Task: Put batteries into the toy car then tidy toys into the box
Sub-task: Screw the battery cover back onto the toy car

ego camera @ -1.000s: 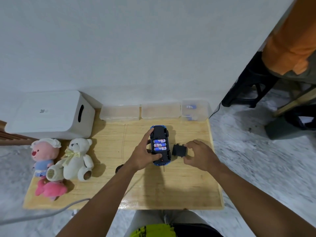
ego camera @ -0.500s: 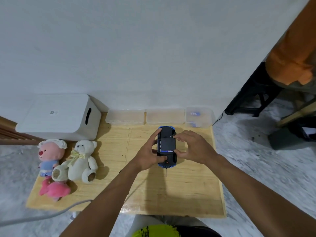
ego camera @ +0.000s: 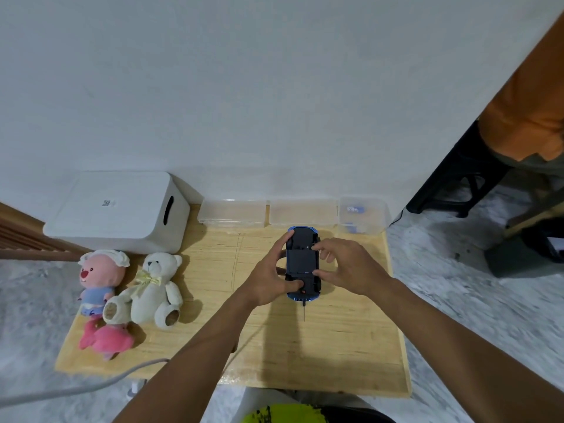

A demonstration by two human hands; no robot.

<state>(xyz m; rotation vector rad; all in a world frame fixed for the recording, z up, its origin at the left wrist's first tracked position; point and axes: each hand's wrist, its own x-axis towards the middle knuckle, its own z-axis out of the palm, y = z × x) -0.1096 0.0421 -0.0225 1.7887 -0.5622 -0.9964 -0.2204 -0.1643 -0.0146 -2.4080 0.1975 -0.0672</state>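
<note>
My left hand (ego camera: 268, 280) grips the blue plastic toy car (ego camera: 302, 261), fingers curled round its left side and thumb pressed on the near end. The toy car lies upside down, black underside up, on the far middle of the pale wooden table (ego camera: 335, 346). My right hand (ego camera: 345, 267) pinches its right edge between forefinger and thumb. A flat black panel covers the middle of the underside, and a thin dark wire (ego camera: 304, 311) sticks out of the near end.

The white plastic box (ego camera: 116, 215) at the far left carries a small dark printed label (ego camera: 106, 203), too small to read. The rightmost clear plastic container (ego camera: 361, 215) on the far edge holds small blue-and-white things; their writing is illegible.

Near left sit a white teddy bear (ego camera: 155, 285), a pink-faced doll in a white bonnet (ego camera: 102, 276) and a pink plush toy (ego camera: 105, 341), its shape hard to make out. A grey cable (ego camera: 76, 389) is cut off at the left edge.
</note>
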